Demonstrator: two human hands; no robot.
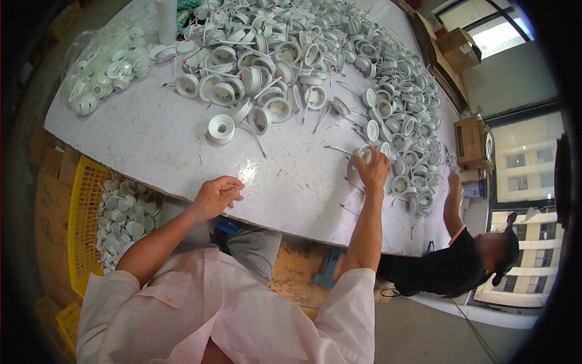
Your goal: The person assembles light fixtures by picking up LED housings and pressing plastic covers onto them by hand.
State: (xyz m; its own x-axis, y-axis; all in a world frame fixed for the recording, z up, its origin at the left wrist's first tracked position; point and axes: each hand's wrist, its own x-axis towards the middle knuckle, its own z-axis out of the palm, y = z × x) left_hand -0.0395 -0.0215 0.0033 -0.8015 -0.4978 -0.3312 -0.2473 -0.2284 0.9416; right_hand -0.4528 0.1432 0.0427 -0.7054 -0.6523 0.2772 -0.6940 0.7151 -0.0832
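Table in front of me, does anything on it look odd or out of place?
Slightly: dark specks litter the table, like dirt or scraps. One white cup at the near edge of the pile looks different, smooth and white inside, while several neighbours look rough and grey.

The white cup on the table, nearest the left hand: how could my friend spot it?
Find the white table, then the big pile on it. Follow the pile's edge toward the left hand to that cup. Its inside looks white; the tipped cup beside it looks grey inside.
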